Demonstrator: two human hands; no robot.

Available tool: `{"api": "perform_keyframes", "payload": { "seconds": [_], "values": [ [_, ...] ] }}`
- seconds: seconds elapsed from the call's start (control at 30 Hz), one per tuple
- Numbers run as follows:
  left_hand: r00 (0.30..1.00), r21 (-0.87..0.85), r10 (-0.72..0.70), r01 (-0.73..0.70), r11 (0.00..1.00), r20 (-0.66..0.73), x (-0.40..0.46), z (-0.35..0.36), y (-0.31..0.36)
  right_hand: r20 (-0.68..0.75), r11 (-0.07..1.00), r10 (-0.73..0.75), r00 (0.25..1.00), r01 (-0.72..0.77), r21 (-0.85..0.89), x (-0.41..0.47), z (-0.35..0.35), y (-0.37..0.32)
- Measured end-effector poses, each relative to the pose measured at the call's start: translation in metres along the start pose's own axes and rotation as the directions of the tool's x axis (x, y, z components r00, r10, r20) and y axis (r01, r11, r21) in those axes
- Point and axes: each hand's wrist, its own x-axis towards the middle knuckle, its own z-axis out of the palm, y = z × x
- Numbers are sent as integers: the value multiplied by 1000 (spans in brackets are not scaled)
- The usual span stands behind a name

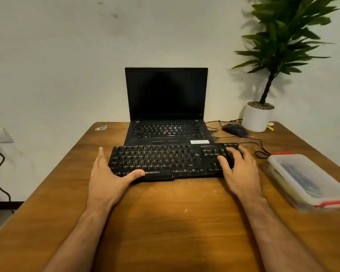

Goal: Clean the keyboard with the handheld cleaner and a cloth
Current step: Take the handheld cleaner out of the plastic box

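Spanning the whole near view, brown wooden table (pixel 165 222) under everything. Standing at the far edge, open black laptop (pixel 166 107) with dark screen; far right, leafy green plant in a round white pot (pixel 256 118). Lying near right, clear plastic lidded box with red clips (pixel 310 183). Sitting just in front of the laptop, black wired keyboard (pixel 165 161). Grasping its left end, left hand (pixel 106 177), fingers straight beside the edge, thumb pressed on the near front. Gripping the right end, right hand (pixel 238 169), fingers curled over the number keys. Resting far right, black mouse (pixel 235 130).
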Motion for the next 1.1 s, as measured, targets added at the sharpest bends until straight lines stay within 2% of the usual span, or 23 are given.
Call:
{"api": "perform_keyframes", "payload": {
  "seconds": [0.1,0.3,0.57,0.93,1.1],
  "values": [
    [999,-95,-44,46,994,25,9,2,-7,-56,999,21,998,-18,48,6,4,8],
    [994,6,-32,31,999,107,16,9,-14,-66,985,117,991,-107,136,15,9,14],
    [996,67,-44,38,997,75,-2,-3,-11,-118,972,51,992,-23,232,-9,-1,11],
    [994,129,-74,63,990,81,-52,-37,-26,-53,982,-27,998,37,184,-66,-21,15],
    [995,154,-45,31,988,88,-73,-46,-29,-79,983,-22,997,36,180,-91,-29,19]
  ]
}}
